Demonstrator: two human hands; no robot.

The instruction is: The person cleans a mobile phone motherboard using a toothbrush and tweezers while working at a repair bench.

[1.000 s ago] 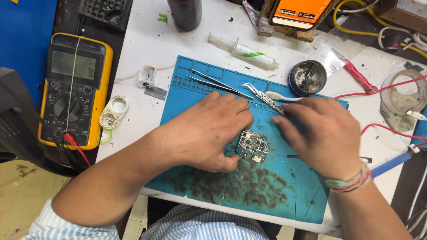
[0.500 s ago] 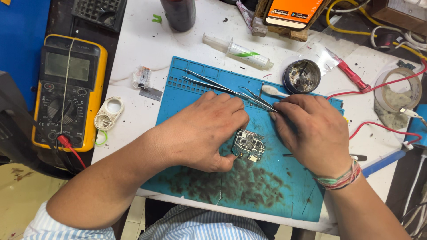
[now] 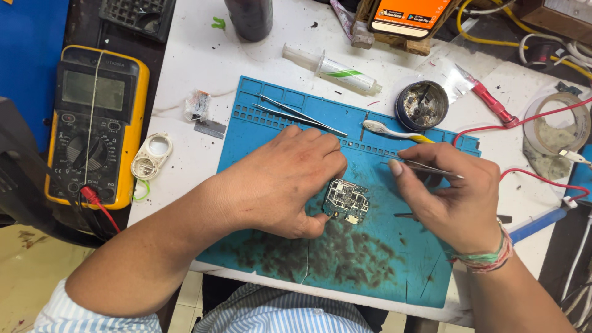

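- Two hands are seen over the blue mat (image 3: 259,132), close together near its middle.
- The board (image 3: 345,200), a small bare circuit board, is laid flat on the mat between the two hands.
- The board's left edge is pinched by the left hand (image 3: 283,179), fingers curled, thumb tucked under at the lower corner.
- A pair of tweezers (image 3: 428,168) is gripped in the right hand (image 3: 456,197), fingers closed round it, tips pointed left and held just above and to the right of the board, apart from it.
- A woven band (image 3: 487,259) is worn on the right wrist.
- Spare tweezers (image 3: 299,114) are left lying on the mat's upper part, just beyond the left knuckles.
- A toothbrush (image 3: 391,131) is laid at the mat's top edge, with a round tin (image 3: 421,106) just past it on the white table (image 3: 203,61).
- A syringe (image 3: 330,66) is set above the mat, well apart from the hands.
- A yellow meter (image 3: 92,123) is stood at the far left, with a red lead (image 3: 92,200) plugged in at its base.
- Dark smudging is spread across the mat's near half, below the board.
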